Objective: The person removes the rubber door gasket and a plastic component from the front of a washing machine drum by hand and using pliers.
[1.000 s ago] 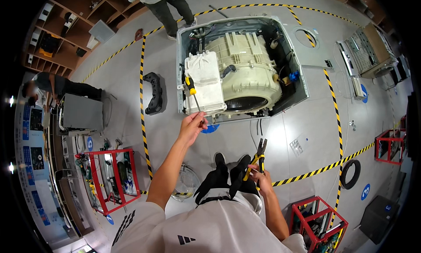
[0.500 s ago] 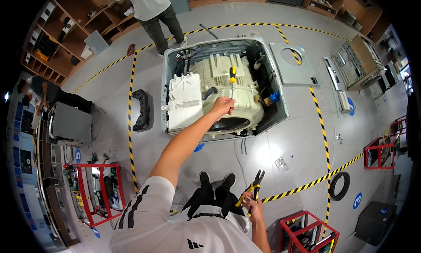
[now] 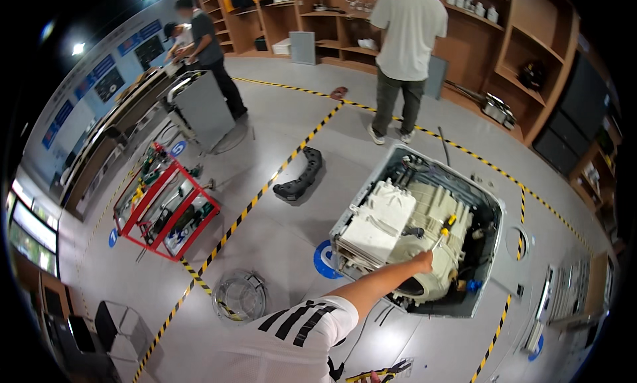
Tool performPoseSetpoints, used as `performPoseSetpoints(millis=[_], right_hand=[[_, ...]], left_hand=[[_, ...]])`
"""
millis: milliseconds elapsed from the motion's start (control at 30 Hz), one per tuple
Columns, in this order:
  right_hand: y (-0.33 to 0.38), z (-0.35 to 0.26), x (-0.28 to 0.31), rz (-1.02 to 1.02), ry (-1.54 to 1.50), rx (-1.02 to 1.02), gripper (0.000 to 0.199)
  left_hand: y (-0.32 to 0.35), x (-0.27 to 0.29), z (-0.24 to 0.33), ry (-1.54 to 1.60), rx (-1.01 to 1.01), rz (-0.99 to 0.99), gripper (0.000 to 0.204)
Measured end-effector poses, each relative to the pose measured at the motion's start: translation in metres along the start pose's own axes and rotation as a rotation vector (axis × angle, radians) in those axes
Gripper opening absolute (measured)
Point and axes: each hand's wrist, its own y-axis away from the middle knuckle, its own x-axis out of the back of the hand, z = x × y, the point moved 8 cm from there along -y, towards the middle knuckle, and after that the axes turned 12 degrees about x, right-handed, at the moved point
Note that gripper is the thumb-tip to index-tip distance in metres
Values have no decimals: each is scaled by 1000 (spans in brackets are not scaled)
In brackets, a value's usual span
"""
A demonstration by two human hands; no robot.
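Overhead view of a workshop floor [image 3: 279, 230] marked with yellow-and-black striped tape. The person's left hand [image 3: 423, 261] reaches forward over an opened washing machine [image 3: 488, 277] that lies on its back on the floor; the fingers are closed around a screwdriver [image 3: 443, 231] with a yellow-and-black handle, whose handle end points up and away from the hand over the cream-coloured drum housing [image 3: 434, 217]. A white block-shaped part [image 3: 375, 227] sits on the left half of the housing, just beside the hand. The right hand [image 3: 375, 379] is only partly in view at the lower edge of the picture; it is with a pair of pliers [image 3: 385, 371] with yellow-and-black handles, but how far the fingers are closed cannot be told. A round blue floor marker [image 3: 323, 260] lies just beside the machine's left wall. A black curved part [image 3: 302, 177] rests on the floor well apart from the machine, near a tape line. A clear round container [image 3: 239, 295] stands on the floor left of the person's shoulder. A red wheeled rack [image 3: 166, 210] holding tools stands farther left. One person in a pale shirt [image 3: 405, 44] stands behind the machine, facing wooden shelving [image 3: 524, 31]; another person [image 3: 206, 44] stands at a grey cabinet [image 3: 199, 107].
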Motion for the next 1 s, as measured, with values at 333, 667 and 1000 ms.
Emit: performPoseSetpoints(millis=[333, 667, 1000], right_hand=[[-36, -39, -65, -171, 244, -12, 53], [-45, 17, -130, -152, 287, -94, 53], [-41, 28, -139, -264, 470, -217, 54]], left_hand=[[128, -10, -39, 181, -457, -128, 37], [307, -43, -150, 794, 87, -539, 66], [314, -23, -168, 838, 92, -535, 52]])
